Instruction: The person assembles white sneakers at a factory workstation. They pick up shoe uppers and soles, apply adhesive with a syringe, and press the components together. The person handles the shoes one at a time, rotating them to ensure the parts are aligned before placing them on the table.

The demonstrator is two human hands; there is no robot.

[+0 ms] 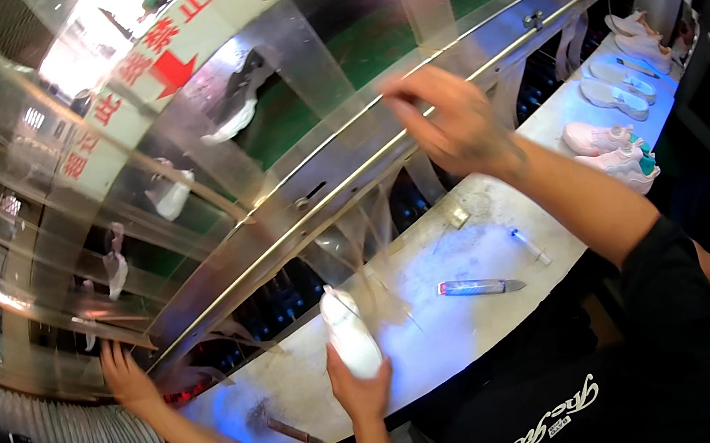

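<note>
My left hand (363, 391) is closed around a white shoe (351, 335), holding it upright over the near side of the workbench. The thumb lies on one side of the shoe and the fingers on the other. Raised well above the bench, my right hand (452, 125) is close to the metal rail (478, 60). Its thumb and forefinger stand apart, the other fingers are bent, and nothing shows between them. A flat knife-like tool (479, 286) with a clear and red handle lies on the bench, beside a thin syringe-like tube (528, 246).
Pink shoes (599, 138) and pale soles (614, 96) stand at the bench's right end. A brown stick-like tool (294, 431) lies at the left. Clear plastic strips (296, 67) hang beyond the rail, with shoes (172, 194) behind. At left, a co-worker's hand (130, 383) reaches the rail.
</note>
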